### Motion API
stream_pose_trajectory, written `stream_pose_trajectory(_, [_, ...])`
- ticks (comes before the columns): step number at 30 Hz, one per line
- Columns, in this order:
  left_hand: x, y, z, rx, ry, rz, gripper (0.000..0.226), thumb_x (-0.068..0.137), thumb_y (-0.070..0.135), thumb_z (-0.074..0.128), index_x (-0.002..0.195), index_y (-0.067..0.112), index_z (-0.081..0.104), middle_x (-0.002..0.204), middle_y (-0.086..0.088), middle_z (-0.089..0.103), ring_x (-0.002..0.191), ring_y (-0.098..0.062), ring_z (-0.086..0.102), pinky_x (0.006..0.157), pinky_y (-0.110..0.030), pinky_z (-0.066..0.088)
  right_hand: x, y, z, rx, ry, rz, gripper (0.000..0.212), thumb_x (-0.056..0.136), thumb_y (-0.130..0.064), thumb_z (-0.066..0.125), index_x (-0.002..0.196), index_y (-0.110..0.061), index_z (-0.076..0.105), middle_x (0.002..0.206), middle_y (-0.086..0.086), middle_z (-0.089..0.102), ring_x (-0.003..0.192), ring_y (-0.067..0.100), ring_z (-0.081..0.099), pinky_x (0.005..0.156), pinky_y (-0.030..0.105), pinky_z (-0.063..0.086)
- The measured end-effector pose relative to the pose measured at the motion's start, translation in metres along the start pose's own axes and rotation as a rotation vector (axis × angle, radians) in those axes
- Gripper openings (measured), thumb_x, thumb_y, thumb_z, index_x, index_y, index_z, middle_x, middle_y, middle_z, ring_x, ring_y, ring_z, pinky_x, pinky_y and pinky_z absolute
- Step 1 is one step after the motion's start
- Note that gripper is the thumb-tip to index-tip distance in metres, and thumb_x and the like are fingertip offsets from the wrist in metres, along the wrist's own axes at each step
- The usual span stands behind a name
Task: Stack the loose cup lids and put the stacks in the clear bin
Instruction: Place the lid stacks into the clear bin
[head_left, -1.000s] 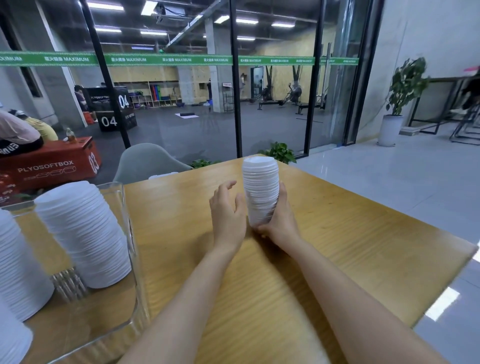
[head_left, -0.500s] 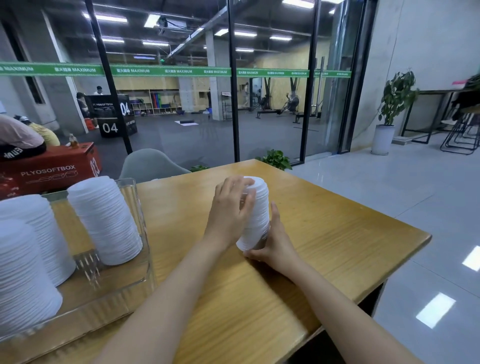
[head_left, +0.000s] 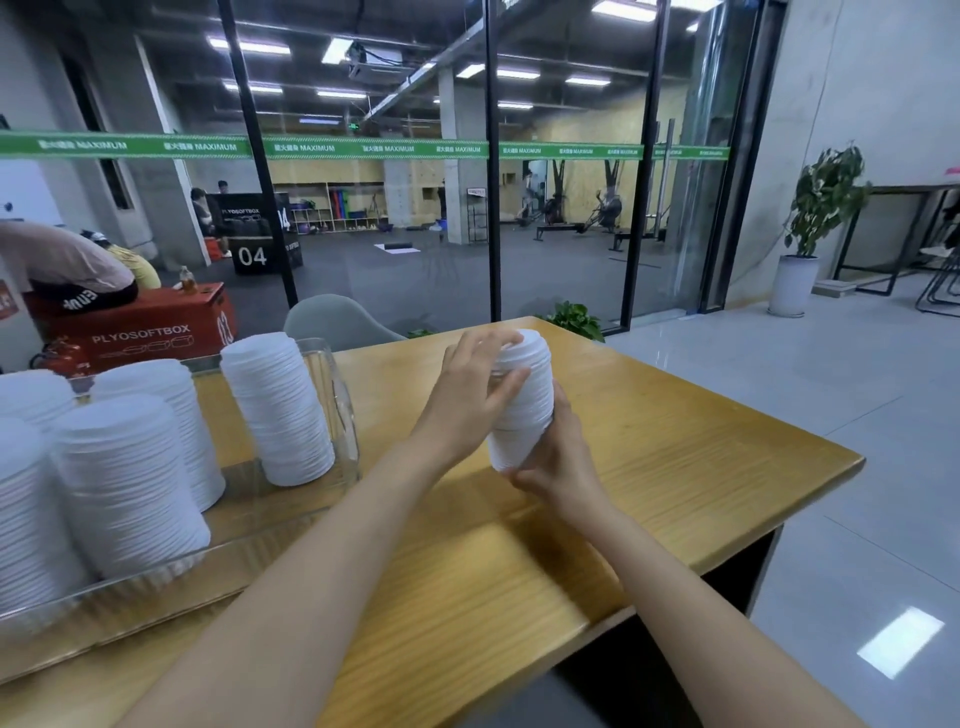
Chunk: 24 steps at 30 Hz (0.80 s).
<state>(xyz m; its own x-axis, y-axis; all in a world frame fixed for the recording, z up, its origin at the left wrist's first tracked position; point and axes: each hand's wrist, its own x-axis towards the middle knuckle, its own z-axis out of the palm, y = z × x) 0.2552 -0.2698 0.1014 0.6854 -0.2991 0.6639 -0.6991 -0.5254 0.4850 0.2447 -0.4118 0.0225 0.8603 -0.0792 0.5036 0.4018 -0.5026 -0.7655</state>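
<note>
A tall stack of white cup lids (head_left: 524, 410) is held between both hands above the wooden table (head_left: 675, 457), tilted slightly left at the base. My left hand (head_left: 470, 400) wraps its fingers over the stack's upper left side. My right hand (head_left: 558, 462) cups the bottom and right side from below. The clear bin (head_left: 340, 400) stands at the left of the table and holds several white lid stacks (head_left: 275, 410), the nearest one just left of my left forearm.
A grey chair back (head_left: 332, 322) stands behind the table's far edge, in front of a glass wall. The table's right edge drops to a tiled floor. A potted plant (head_left: 810, 228) stands far right.
The stack has lifted off the table and come left toward the bin. My left hand went from beside the stack to gripping its upper part; the right hand slid under the base.
</note>
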Motion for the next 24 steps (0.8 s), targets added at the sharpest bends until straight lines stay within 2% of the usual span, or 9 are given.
stream_pose_trajectory(2, [-0.002,0.01,-0.014,0.035,0.029,0.032,0.047,0.093,0.05,0.045,0.129,0.021,0.054,0.14,-0.003,0.044,0.127,-0.028,0.042,0.101,-0.047,0.043,-0.003,-0.016,-0.001,-0.008,0.01,-0.017,0.112,0.049,-0.025,0.085,0.147,-0.025,0.031,0.124,-0.001,0.055,0.114,0.02,0.053,0.086,0.039,0.055])
stream_pose_trajectory(4, [-0.005,0.023,-0.031,0.073,0.055,0.074,0.044,0.096,0.045,0.046,0.131,0.018,0.054,0.141,-0.005,0.045,0.126,-0.027,0.043,0.102,-0.046,0.041,-0.007,-0.035,-0.004,-0.038,0.03,-0.056,0.12,0.049,-0.029,0.084,0.152,-0.028,0.024,0.126,0.005,0.054,0.116,0.026,0.052,0.084,0.047,0.055])
stream_pose_trajectory(7, [-0.01,0.044,-0.061,0.112,0.105,0.142,0.038,0.1,0.036,0.048,0.132,0.015,0.053,0.135,-0.003,0.05,0.119,-0.024,0.046,0.101,-0.046,0.041,-0.019,-0.069,-0.012,-0.041,0.062,-0.127,0.121,0.055,-0.022,0.088,0.154,-0.024,0.019,0.136,0.008,0.047,0.124,0.025,0.044,0.088,0.04,0.05])
stream_pose_trajectory(10, [-0.017,0.064,-0.097,0.144,0.151,0.175,0.04,0.1,0.038,0.044,0.133,0.016,0.052,0.133,-0.001,0.051,0.114,-0.023,0.046,0.096,-0.047,0.044,-0.03,-0.102,-0.017,-0.014,0.059,-0.22,0.119,0.063,-0.013,0.089,0.156,-0.015,0.013,0.145,0.009,0.036,0.131,0.02,0.032,0.095,0.028,0.033])
stream_pose_trajectory(13, [-0.027,0.076,-0.133,0.217,0.192,0.201,0.041,0.101,0.04,0.041,0.133,0.017,0.051,0.132,-0.002,0.052,0.114,-0.025,0.046,0.095,-0.045,0.043,-0.038,-0.137,-0.008,0.017,0.038,-0.289,0.119,0.065,-0.013,0.088,0.156,-0.013,0.011,0.147,0.008,0.035,0.132,0.016,0.031,0.095,0.023,0.029])
stream_pose_trajectory(20, [-0.065,0.065,-0.208,0.407,0.296,0.214,0.036,0.103,0.032,0.041,0.131,0.012,0.052,0.128,-0.007,0.053,0.107,-0.008,0.041,0.1,-0.034,0.032,-0.047,-0.193,0.061,0.083,-0.043,-0.344,0.122,0.061,-0.019,0.091,0.155,-0.015,0.013,0.144,0.007,0.041,0.129,0.023,0.039,0.097,0.031,0.039])
stream_pose_trajectory(22, [-0.076,0.053,-0.222,0.431,0.27,0.139,0.035,0.104,0.028,0.043,0.134,0.012,0.05,0.133,-0.006,0.051,0.11,-0.008,0.039,0.101,-0.034,0.031,-0.047,-0.198,0.082,0.073,-0.079,-0.323,0.124,0.059,-0.019,0.091,0.155,-0.017,0.014,0.144,0.006,0.04,0.13,0.022,0.039,0.1,0.034,0.041])
stream_pose_trajectory(24, [-0.085,0.038,-0.229,0.426,0.22,0.034,0.041,0.103,0.028,0.047,0.14,0.012,0.043,0.14,-0.007,0.047,0.119,-0.019,0.041,0.103,-0.036,0.03,-0.048,-0.198,0.1,0.088,-0.115,-0.305,0.121,0.056,-0.016,0.092,0.152,-0.015,0.018,0.146,0.005,0.04,0.132,0.021,0.039,0.103,0.037,0.043])
